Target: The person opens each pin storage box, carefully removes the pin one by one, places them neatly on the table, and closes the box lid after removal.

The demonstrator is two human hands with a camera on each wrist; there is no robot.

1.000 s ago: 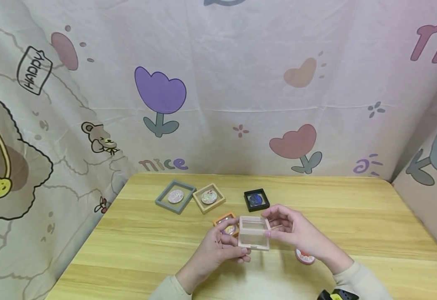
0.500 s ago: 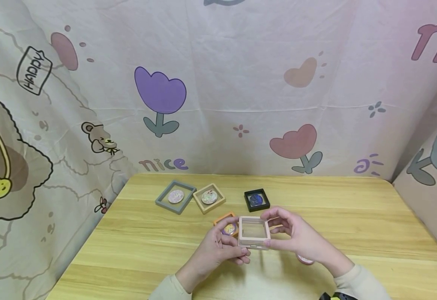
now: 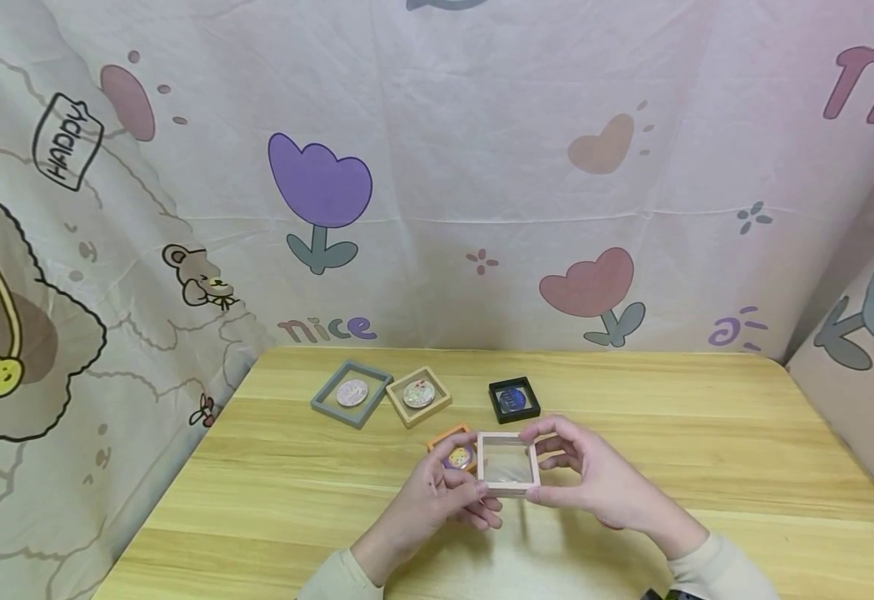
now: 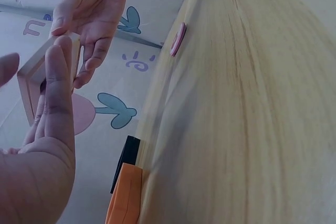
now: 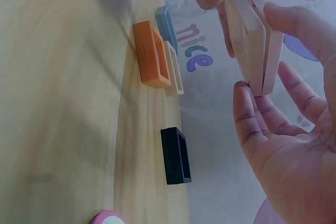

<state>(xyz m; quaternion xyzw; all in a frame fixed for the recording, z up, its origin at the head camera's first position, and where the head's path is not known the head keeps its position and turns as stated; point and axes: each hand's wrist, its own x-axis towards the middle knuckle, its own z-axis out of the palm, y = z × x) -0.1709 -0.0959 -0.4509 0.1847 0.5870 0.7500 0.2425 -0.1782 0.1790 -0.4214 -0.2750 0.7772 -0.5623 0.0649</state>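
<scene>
The pink frame case (image 3: pixel 508 463) has folded shut since a second ago, and the right hand now hides the pink disc. From the head view, left hand (image 3: pixel 437 500) and right hand (image 3: pixel 601 483) pinch it above the bench (image 3: pixel 706 433). The left wrist view shows left fingertips (image 4: pixel 58 77) on its edge. The right wrist view shows its halves (image 5: pixel 254 35) nearly together, the orange case (image 5: pixel 152 53) lying beyond.

Pale pink frame (image 3: pixel 508 464) between hands; orange frame (image 3: pixel 453 451) just behind left hand; black frame (image 3: pixel 514 399), tan frame (image 3: pixel 417 397), grey frame (image 3: pixel 351 392) beyond; light wood-grain table (image 3: pixel 706 433).
</scene>
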